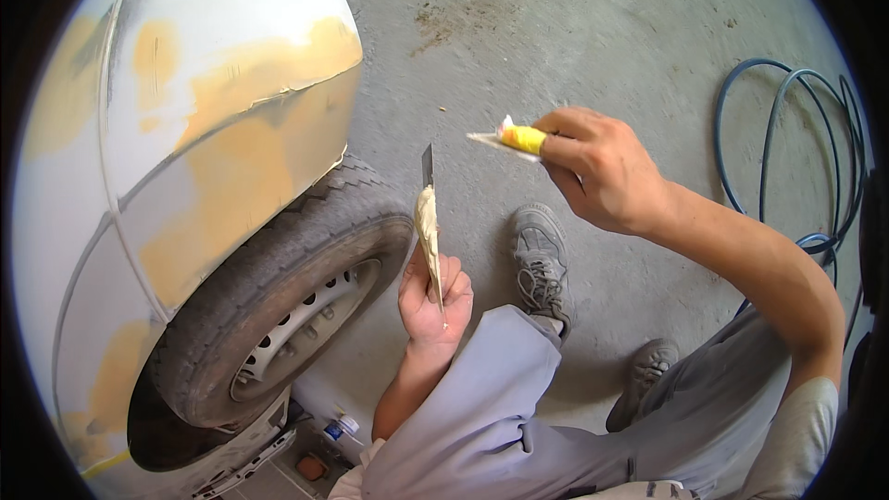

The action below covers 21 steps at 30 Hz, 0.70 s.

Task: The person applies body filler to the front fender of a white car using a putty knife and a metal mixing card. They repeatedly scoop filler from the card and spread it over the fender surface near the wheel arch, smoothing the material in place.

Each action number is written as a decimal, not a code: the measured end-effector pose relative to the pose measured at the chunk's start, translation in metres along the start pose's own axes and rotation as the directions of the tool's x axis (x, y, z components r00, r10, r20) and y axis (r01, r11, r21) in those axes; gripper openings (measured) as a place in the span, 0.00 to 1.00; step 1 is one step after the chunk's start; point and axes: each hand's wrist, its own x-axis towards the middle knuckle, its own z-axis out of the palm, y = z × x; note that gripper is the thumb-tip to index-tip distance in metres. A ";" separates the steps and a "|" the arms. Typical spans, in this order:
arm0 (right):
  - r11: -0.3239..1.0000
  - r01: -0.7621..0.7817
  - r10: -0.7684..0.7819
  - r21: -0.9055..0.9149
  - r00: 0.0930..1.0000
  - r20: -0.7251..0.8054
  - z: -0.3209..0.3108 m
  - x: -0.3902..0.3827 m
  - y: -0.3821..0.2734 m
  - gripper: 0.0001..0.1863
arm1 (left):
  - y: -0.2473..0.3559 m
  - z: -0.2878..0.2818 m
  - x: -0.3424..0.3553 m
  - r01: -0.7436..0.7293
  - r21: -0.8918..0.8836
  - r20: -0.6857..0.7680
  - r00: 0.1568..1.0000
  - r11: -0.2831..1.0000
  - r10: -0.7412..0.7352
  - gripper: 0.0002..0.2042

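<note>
My left hand (435,310), low in the middle, is closed on a thin flat filler plate (428,167) seen almost edge-on. Its grey metal end points away from me. Cream-coloured filler paste (426,218) is heaped along the plate. To the right and farther off, my right hand (602,167) pinches a small filler spreader (483,139) with a pale, thin edge pointing left. A bright yellow piece (523,138) with a whitish smear sits at the fingertips; whether it is a handle or a wrapping cannot be told. The spreader is apart from the plate.
At left stands a car body panel (231,28) with sanded white, grey and tan patches. Below it is a tyre (278,306) on a steel rim. A dark blue hose (722,148) lies coiled on the concrete floor (556,18). My shoe (537,259) stands between my hands.
</note>
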 end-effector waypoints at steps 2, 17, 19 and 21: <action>0.968 -0.188 0.209 0.166 0.970 -0.122 0.007 0.022 -0.016 0.11 | -0.003 -0.007 -0.004 0.008 0.011 -0.090 0.996 1.000 -0.007 0.18; 0.841 0.275 0.103 0.466 0.764 -0.637 0.075 0.075 -0.132 0.24 | -0.011 -0.047 -0.007 0.047 0.036 -0.117 0.992 0.998 -0.042 0.17; 0.872 0.228 0.132 0.433 0.742 -0.657 0.070 0.071 -0.119 0.24 | -0.009 -0.041 -0.006 0.048 0.059 -0.137 0.990 0.997 -0.040 0.16; 0.899 0.088 0.226 0.429 0.745 -0.627 0.065 0.067 -0.098 0.20 | -0.008 -0.035 -0.006 0.058 0.136 -0.256 0.967 0.989 -0.021 0.16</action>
